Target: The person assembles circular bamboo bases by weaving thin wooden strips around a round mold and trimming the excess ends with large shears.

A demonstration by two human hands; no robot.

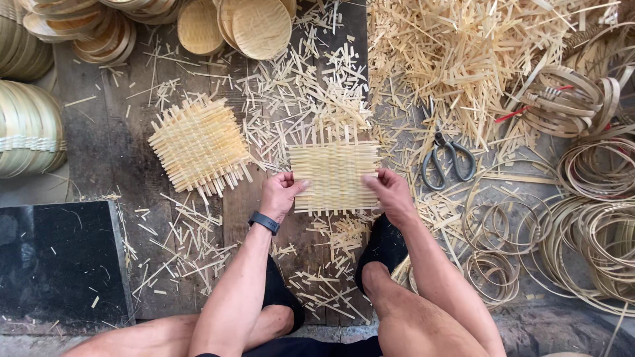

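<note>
A square mat of woven pale bamboo strips (pixel 335 175) lies on the wooden floor in front of me. My left hand (pixel 280 194) pinches its left edge, and a dark band is on that wrist. My right hand (pixel 390 192) grips the mat's right edge. A second woven mat (pixel 200 145), with loose strip ends sticking out, rests to the left, apart from both hands. My feet in black shoes (pixel 383 243) sit just below the held mat.
Scissors (pixel 448 158) lie right of the mat among loose strips. A big heap of bamboo strips (pixel 463 59) fills the upper right. Bamboo rings (pixel 595 225) pile at the right. Round woven trays (pixel 254 26) stack at the top. A black slab (pixel 59 258) sits lower left.
</note>
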